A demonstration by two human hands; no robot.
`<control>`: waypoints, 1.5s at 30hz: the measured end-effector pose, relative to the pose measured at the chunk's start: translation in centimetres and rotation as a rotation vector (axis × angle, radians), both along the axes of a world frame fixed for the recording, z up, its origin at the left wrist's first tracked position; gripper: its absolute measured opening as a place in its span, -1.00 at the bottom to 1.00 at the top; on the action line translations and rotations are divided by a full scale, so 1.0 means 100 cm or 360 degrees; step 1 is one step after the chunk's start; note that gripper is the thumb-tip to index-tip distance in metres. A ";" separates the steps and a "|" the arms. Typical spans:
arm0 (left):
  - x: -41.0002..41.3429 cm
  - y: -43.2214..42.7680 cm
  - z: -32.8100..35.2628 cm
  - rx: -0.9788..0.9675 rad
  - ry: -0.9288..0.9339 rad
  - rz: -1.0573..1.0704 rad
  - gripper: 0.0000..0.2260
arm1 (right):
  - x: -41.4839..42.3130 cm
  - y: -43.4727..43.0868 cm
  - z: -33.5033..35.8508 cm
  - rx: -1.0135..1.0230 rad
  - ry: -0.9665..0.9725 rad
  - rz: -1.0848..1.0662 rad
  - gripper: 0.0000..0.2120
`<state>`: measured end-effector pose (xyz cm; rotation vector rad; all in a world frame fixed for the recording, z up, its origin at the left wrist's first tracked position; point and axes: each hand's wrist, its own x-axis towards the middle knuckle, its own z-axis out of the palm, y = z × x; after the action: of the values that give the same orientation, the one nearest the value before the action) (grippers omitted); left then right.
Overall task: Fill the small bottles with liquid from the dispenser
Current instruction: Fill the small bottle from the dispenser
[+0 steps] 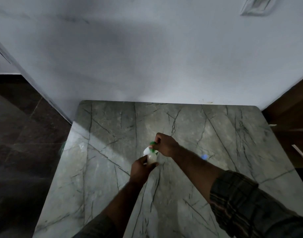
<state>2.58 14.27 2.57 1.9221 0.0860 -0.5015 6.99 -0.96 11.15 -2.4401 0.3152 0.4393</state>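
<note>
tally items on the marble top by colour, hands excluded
White: 1, the small bottle, held by the left hand.
Green: 1, the cap on that bottle, pinched by the right hand.
Blue: 1, a small blurred object on the marble table; can't tell what it is.
Total: 3

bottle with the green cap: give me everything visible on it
The small bottle is translucent whitish plastic with a white label near its shoulder and a green cap. It looks partly filled with pale liquid, though blur makes that uncertain. It stands roughly upright on the marble tabletop. The left hand wraps its body; the right hand pinches the cap.
</note>
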 end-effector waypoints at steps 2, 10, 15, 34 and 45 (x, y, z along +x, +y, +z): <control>0.002 -0.001 0.001 0.0003 -0.0027 -0.0014 -0.52 | 0.001 -0.002 0.002 -0.0012 -0.0007 -0.0003 -0.71; -0.002 0.001 -0.006 0.0081 -0.0036 -0.0042 -0.46 | -0.003 0.003 -0.005 -0.0039 0.0046 -0.0005 -0.71; 0.002 -0.003 -0.001 0.0027 -0.0065 -0.0027 -0.52 | 0.002 -0.001 -0.001 -0.0016 0.0012 -0.0024 -0.70; -0.003 -0.002 -0.008 -0.0013 -0.0010 -0.0027 -0.51 | -0.007 0.003 -0.012 0.0006 0.0038 -0.0039 -0.71; 0.000 -0.001 -0.007 0.0025 -0.0011 -0.0046 -0.51 | -0.005 -0.001 -0.017 0.0025 0.0009 -0.0022 -0.68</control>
<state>2.61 14.16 1.86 1.9426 0.0579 -0.5150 6.49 -1.05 9.40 -2.4203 0.3293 0.4410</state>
